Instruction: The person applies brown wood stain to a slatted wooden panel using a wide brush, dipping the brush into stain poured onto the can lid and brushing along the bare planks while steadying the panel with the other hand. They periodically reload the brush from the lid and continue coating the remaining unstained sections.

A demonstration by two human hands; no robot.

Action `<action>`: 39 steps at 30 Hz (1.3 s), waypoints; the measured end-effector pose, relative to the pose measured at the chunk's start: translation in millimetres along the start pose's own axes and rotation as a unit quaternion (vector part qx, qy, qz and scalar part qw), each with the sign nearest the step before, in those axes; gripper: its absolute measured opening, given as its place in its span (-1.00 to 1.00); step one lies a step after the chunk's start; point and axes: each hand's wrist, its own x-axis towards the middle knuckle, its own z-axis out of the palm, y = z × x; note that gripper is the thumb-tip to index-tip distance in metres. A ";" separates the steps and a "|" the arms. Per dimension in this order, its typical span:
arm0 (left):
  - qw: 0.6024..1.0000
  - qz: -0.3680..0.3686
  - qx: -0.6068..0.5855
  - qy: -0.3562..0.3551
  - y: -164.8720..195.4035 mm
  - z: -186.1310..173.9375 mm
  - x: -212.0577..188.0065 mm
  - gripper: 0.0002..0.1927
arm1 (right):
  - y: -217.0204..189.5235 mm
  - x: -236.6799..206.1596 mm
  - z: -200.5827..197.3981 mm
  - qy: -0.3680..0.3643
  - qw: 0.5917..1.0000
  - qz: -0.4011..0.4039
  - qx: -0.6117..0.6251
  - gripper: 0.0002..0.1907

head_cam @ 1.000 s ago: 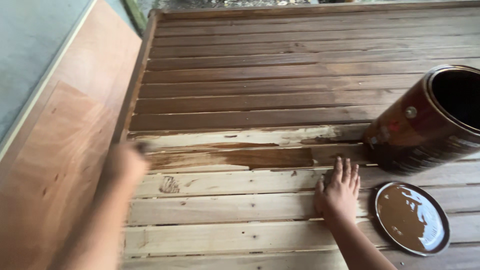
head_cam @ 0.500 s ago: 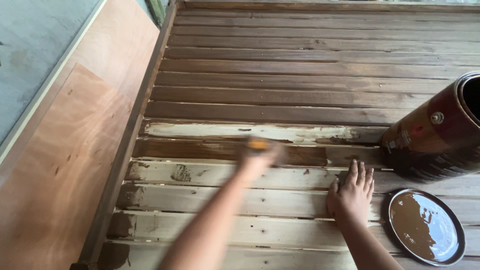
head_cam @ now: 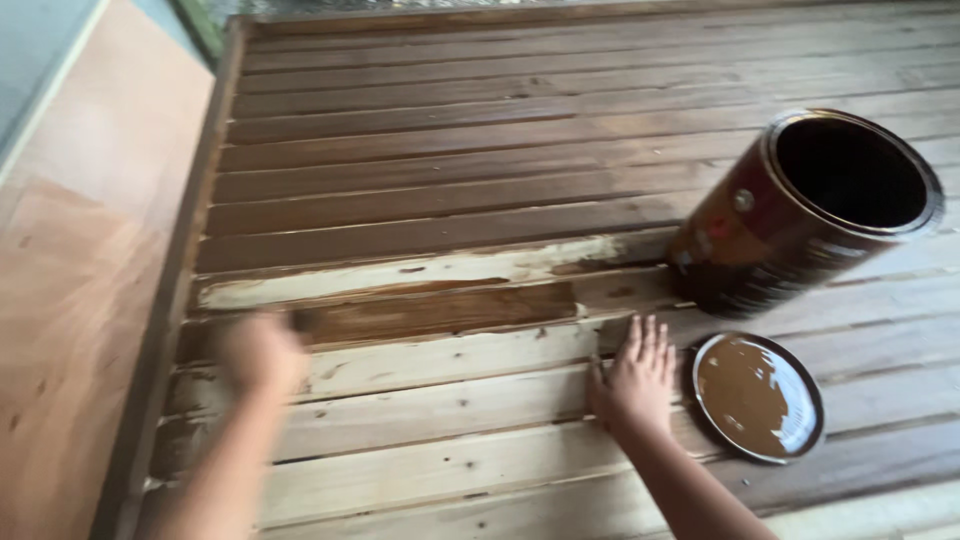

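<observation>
Looking down from the head camera: nearest the viewer, two bare forearms reach out over a slatted wooden panel [head_cam: 480, 470] whose near boards are still pale and unstained. The right hand [head_cam: 635, 378] lies flat and open, palm down on a bare board, fingers spread, holding nothing. Just to its right lies a round lid [head_cam: 758, 396], its upturned face coated with brown stain. The left hand [head_cam: 262, 352] is blurred at the left end of a half-stained board [head_cam: 430, 312]; whether it grips a brush or rag cannot be told. Beyond the hands stands an open can [head_cam: 805, 215], which appears to lean toward the right hand and touches the boards just past the lid. Farther still, the slats [head_cam: 520, 110] are evenly dark brown up to the far rail.

Risk, as judged: a wide sweep of the right arm could knock the can or catch the wet lid, smearing stain on bare wood. The pressing palm sits close to wet stain.

Edges and room: a raised side rail [head_cam: 185, 290] bounds the panel on the left, with a plywood sheet [head_cam: 80, 300] beyond. Open room lies across the near pale boards between the hands.
</observation>
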 end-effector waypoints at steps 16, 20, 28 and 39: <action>0.774 0.205 -0.563 -0.202 253.8 81.8 -48.6 -0.86 | -17.8 -13.1 -22.8 -0.002 0.998 0.022 0.053 -0.17; 0.828 0.068 -0.469 -0.298 27.6 70.3 51.8 -0.71 | -18.0 -13.2 -27.6 -0.029 0.998 0.031 0.042 -0.15; 0.800 -0.072 -0.488 -0.343 -102.8 56.4 94.1 -0.67 | -19.0 -12.4 -34.2 -0.053 0.997 0.041 0.043 -0.12; 0.861 0.080 -0.455 -0.211 338.4 110.3 -62.5 -0.69 | -10.9 -11.7 -22.0 -0.033 0.998 0.027 0.045 -0.11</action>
